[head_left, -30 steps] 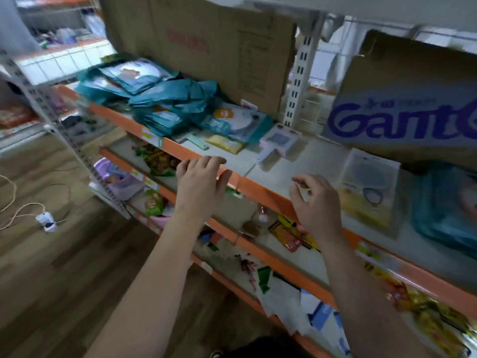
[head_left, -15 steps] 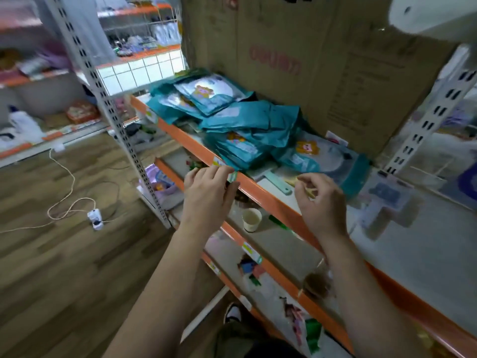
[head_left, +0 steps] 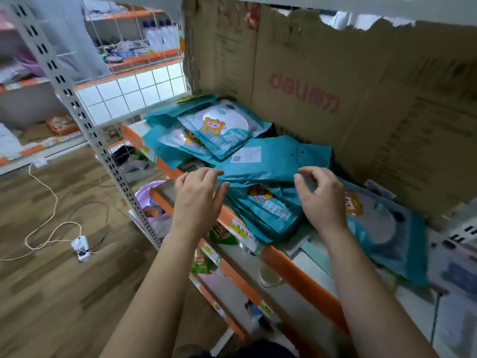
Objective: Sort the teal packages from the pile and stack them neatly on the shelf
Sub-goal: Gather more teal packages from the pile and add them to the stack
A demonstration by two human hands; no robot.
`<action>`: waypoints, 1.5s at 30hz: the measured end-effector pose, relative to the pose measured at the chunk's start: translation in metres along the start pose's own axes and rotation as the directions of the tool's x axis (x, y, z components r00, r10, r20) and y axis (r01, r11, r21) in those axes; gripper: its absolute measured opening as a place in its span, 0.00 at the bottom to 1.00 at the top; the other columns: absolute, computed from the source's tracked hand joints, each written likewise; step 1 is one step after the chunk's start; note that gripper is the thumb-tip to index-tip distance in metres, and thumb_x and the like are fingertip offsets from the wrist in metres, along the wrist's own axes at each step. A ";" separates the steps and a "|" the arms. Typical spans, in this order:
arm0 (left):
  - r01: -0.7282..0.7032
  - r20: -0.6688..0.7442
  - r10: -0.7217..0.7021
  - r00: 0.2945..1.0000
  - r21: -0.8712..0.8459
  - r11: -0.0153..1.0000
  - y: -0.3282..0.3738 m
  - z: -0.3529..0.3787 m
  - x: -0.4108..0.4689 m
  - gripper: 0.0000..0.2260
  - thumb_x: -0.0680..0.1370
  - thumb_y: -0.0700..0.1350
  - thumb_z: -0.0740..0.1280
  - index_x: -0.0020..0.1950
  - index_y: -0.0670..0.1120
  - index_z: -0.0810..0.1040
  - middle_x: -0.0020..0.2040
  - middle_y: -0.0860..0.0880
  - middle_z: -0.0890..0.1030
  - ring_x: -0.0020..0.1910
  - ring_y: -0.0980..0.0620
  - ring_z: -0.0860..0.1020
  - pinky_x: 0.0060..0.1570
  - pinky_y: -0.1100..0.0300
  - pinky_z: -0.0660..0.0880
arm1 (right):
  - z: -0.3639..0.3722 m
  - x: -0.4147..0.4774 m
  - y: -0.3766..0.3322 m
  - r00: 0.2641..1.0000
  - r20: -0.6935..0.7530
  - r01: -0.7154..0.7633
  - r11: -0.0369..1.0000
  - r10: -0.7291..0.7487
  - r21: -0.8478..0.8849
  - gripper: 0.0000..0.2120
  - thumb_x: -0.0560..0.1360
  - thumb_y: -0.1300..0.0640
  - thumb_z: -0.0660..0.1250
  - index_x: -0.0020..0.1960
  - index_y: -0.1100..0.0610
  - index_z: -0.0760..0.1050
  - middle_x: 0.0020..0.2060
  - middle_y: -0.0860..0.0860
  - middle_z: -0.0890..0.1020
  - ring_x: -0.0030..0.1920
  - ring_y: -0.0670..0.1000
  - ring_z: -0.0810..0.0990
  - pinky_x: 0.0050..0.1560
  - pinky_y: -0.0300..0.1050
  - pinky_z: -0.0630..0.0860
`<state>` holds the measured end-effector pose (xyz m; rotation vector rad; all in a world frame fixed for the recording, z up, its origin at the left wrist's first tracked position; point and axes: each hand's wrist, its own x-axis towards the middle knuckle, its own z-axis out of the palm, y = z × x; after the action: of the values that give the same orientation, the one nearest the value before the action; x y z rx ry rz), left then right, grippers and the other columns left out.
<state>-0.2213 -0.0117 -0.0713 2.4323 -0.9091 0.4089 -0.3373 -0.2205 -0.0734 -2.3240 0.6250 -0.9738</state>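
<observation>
Neither hand grips anything. The left hand has its fingers relaxed and slightly spread, and the right hand has its fingers loosely curled, thumb and forefinger apart with nothing between them.

The orange-edged shelf holds a loose pile of teal packages lying against a cardboard box printed in red. Lower down stand a paper cup and, further left, a lavender basin whose contents are too blurred to name.

The packages are flat, glossy pouches. Those lying face up show a yellow cartoon animal and a white round window, and one lies face down showing a white label. They overlap at odd angles, and some overhang the front edge. One more pouch lies flat just right of the pile, partly under the right wrist.

Both bare forearms reach up from below, backs of the hands towards the camera — the left hand over the shelf's front edge, the right over the near side of the pile. I cannot tell whether the fingertips touch the packages.
</observation>
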 end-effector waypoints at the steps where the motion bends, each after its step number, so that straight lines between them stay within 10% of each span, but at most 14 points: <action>1: 0.001 -0.002 -0.001 1.000 -0.006 1.000 -0.007 0.002 0.008 0.13 0.80 0.49 0.64 0.61 0.43 0.78 0.55 0.46 0.80 0.54 0.43 0.77 0.59 0.47 0.65 | 0.006 0.007 -0.003 1.000 0.003 0.004 1.000 -0.004 -0.006 0.10 0.78 0.55 0.66 0.53 0.60 0.80 0.47 0.54 0.80 0.46 0.50 0.77 0.48 0.45 0.75; 16: -0.177 -0.058 0.170 0.984 -0.131 0.976 -0.128 0.015 0.166 0.13 0.80 0.49 0.62 0.58 0.43 0.78 0.53 0.43 0.80 0.54 0.40 0.77 0.54 0.46 0.68 | 0.138 0.117 -0.070 0.963 0.018 -0.261 0.952 0.267 -0.161 0.12 0.77 0.50 0.66 0.50 0.59 0.80 0.38 0.56 0.82 0.42 0.57 0.79 0.42 0.48 0.74; 27: -0.259 0.015 0.270 0.963 -0.235 0.937 -0.197 0.010 0.225 0.12 0.80 0.46 0.65 0.60 0.42 0.78 0.58 0.43 0.78 0.59 0.42 0.74 0.58 0.46 0.68 | 0.214 0.152 -0.102 0.778 0.047 -0.498 0.660 0.626 -0.562 0.48 0.65 0.23 0.62 0.67 0.62 0.64 0.62 0.62 0.74 0.61 0.62 0.73 0.52 0.52 0.70; 38: -0.296 0.022 0.317 0.948 -0.307 0.905 -0.226 0.016 0.233 0.14 0.80 0.50 0.62 0.61 0.44 0.77 0.59 0.47 0.78 0.61 0.47 0.73 0.62 0.48 0.67 | 0.218 0.165 -0.099 0.678 0.021 -0.683 0.641 0.734 -0.349 0.49 0.59 0.35 0.78 0.69 0.60 0.65 0.65 0.59 0.72 0.66 0.59 0.69 0.55 0.49 0.69; 45: -0.330 -0.002 0.345 0.939 -0.295 0.897 -0.231 0.015 0.229 0.13 0.80 0.49 0.62 0.59 0.44 0.78 0.55 0.46 0.79 0.57 0.46 0.75 0.57 0.52 0.66 | 0.210 0.151 -0.080 0.552 -0.120 -0.807 0.565 0.825 0.171 0.29 0.59 0.61 0.82 0.56 0.53 0.75 0.56 0.55 0.79 0.53 0.56 0.80 0.52 0.53 0.80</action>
<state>0.1035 0.0101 -0.0649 2.0258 -1.3232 0.3081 -0.0689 -0.1884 -0.0725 -1.5116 1.5308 -0.7118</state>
